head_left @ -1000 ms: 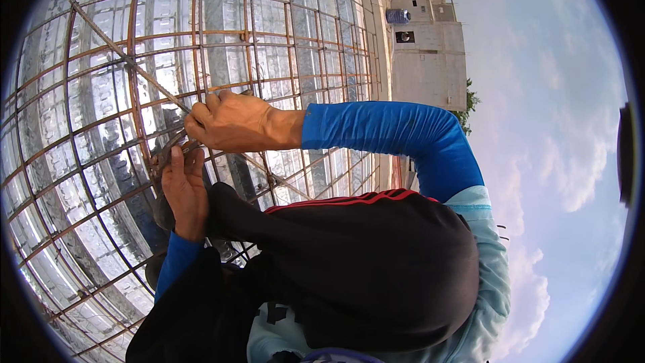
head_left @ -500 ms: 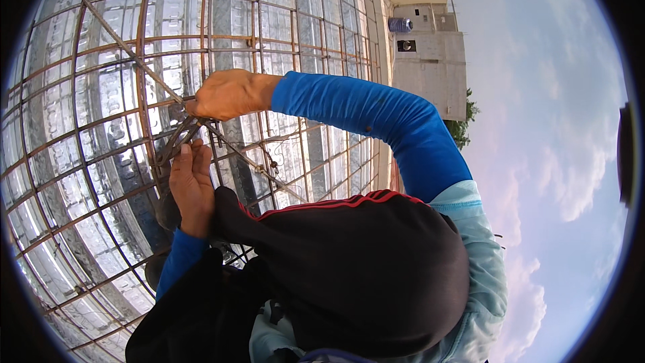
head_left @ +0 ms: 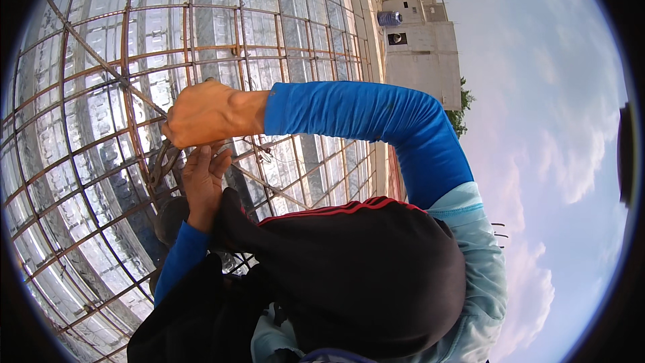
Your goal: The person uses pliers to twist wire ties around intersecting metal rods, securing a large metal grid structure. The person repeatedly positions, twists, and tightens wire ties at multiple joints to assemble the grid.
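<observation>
Mesh (head_left: 125, 60) of rusty bars is what I'm working on, spread over the ribbed metal deck (head_left: 213, 20) and filling the left half of my view. Both hands meet at one spot on it, where the diagonal bar (head_left: 95, 54) runs in under the right hand (head_left: 213, 114). I judge the step in hand to be close finger work at that joint, possibly fastening.

I have the right hand curled back-up over the bar; its fingertips are hidden, so I can't tell whether they pinch anything. The left hand (head_left: 205, 178) sits just below, palm toward me, fingers half bent and reaching up to the right one. Whether they grip something thin I can't make out either. A dark metal piece (head_left: 156, 173) shows at the mesh just beside them; tool or bent bar, I can't say.

As I read it, the next move calls for the left fingers to steady the joint while the right wrist works in tight quarters, staying clear of loose thin wire (head_left: 266, 152) nearby.
</observation>
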Demonstrator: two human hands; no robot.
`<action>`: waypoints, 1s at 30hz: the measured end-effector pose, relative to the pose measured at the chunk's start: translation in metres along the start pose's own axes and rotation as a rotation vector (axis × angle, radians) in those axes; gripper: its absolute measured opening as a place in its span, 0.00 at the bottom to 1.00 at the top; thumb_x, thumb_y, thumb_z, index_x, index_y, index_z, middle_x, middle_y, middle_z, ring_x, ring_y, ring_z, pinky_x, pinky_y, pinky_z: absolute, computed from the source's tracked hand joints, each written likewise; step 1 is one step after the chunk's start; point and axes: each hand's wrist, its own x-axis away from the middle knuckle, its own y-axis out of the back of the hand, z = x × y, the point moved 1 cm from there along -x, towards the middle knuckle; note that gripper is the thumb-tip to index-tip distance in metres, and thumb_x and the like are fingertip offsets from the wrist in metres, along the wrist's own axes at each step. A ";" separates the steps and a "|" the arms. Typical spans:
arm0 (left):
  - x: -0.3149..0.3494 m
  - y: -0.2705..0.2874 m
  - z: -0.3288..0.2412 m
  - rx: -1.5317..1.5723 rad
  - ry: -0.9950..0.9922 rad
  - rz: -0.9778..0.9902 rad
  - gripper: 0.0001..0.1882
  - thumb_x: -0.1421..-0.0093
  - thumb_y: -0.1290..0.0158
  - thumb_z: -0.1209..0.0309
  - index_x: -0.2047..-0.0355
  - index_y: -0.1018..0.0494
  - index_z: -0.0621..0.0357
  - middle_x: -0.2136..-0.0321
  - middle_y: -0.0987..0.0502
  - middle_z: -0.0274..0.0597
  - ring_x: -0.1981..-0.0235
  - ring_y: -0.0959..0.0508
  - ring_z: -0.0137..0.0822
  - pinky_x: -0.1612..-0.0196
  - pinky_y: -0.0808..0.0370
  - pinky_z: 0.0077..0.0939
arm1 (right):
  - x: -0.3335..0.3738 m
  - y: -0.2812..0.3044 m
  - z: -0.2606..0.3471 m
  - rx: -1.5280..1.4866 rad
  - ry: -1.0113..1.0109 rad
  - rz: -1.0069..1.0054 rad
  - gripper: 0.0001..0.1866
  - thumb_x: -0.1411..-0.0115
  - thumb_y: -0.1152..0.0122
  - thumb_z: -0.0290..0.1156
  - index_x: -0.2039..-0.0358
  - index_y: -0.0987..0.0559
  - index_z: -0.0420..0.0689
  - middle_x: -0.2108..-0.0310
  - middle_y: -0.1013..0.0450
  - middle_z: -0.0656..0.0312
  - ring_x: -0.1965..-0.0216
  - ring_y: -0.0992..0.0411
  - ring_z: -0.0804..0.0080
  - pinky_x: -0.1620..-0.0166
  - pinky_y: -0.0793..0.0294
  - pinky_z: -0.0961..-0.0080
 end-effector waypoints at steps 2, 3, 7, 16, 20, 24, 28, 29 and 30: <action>0.001 -0.011 0.011 0.002 0.062 0.038 0.15 0.25 0.46 0.68 0.46 0.25 0.66 0.51 0.17 0.53 0.55 0.13 0.43 0.54 0.12 0.29 | -0.004 0.003 -0.001 0.031 0.011 -0.043 0.08 0.39 0.38 0.33 0.66 0.17 0.41 0.74 0.19 0.54 0.68 0.16 0.49 0.71 0.16 0.53; 0.003 -0.019 0.020 0.000 0.079 0.055 0.15 0.25 0.46 0.67 0.46 0.25 0.66 0.51 0.17 0.53 0.55 0.13 0.43 0.54 0.12 0.29 | -0.005 0.001 -0.004 0.110 0.068 -0.065 0.07 0.41 0.37 0.32 0.68 0.16 0.43 0.74 0.18 0.54 0.69 0.16 0.50 0.70 0.15 0.54; -0.003 -0.036 0.021 -0.048 0.055 0.084 0.16 0.25 0.46 0.64 0.46 0.24 0.64 0.50 0.18 0.51 0.57 0.13 0.39 0.55 0.12 0.28 | -0.017 -0.005 -0.022 0.215 0.205 -0.027 0.06 0.41 0.37 0.33 0.69 0.14 0.48 0.71 0.17 0.58 0.65 0.16 0.52 0.66 0.15 0.56; -0.010 -0.047 0.010 -0.078 0.058 0.058 0.18 0.24 0.47 0.61 0.44 0.24 0.64 0.47 0.19 0.50 0.62 0.13 0.36 0.61 0.12 0.24 | -0.035 0.001 -0.034 0.161 0.351 -0.042 0.09 0.43 0.37 0.33 0.69 0.14 0.42 0.69 0.18 0.50 0.65 0.17 0.47 0.64 0.15 0.55; 0.011 -0.053 0.013 -0.099 0.084 0.011 0.18 0.24 0.48 0.62 0.43 0.25 0.63 0.49 0.18 0.50 0.64 0.12 0.37 0.64 0.12 0.24 | -0.003 -0.014 -0.020 -0.017 0.177 0.055 0.10 0.43 0.36 0.32 0.67 0.14 0.40 0.69 0.17 0.49 0.64 0.17 0.47 0.64 0.16 0.55; 0.027 -0.048 0.019 -0.189 0.073 -0.037 0.19 0.24 0.47 0.62 0.40 0.26 0.61 0.49 0.18 0.50 0.64 0.12 0.36 0.66 0.13 0.23 | 0.013 -0.015 -0.004 -0.276 0.018 0.362 0.17 0.35 0.39 0.40 0.68 0.14 0.37 0.72 0.18 0.50 0.69 0.19 0.53 0.66 0.18 0.56; 0.052 -0.053 0.018 -0.266 0.047 -0.043 0.18 0.24 0.48 0.61 0.43 0.24 0.61 0.50 0.17 0.49 0.68 0.13 0.34 0.67 0.15 0.22 | 0.014 -0.028 -0.006 -0.600 -0.115 0.541 0.27 0.29 0.44 0.48 0.73 0.17 0.35 0.79 0.22 0.54 0.79 0.23 0.62 0.73 0.21 0.63; 0.057 -0.053 0.016 -0.269 0.029 -0.047 0.18 0.24 0.48 0.61 0.45 0.23 0.62 0.51 0.16 0.49 0.69 0.14 0.33 0.68 0.16 0.23 | 0.016 -0.031 -0.006 -0.679 -0.153 0.578 0.29 0.28 0.44 0.50 0.73 0.17 0.36 0.79 0.22 0.56 0.78 0.23 0.64 0.72 0.22 0.64; 0.060 -0.056 0.013 -0.285 0.048 -0.051 0.17 0.24 0.48 0.61 0.46 0.23 0.62 0.52 0.16 0.48 0.69 0.14 0.33 0.68 0.16 0.23 | 0.018 -0.031 -0.005 -0.758 -0.193 0.617 0.30 0.28 0.45 0.53 0.74 0.17 0.37 0.78 0.22 0.57 0.77 0.24 0.67 0.72 0.22 0.64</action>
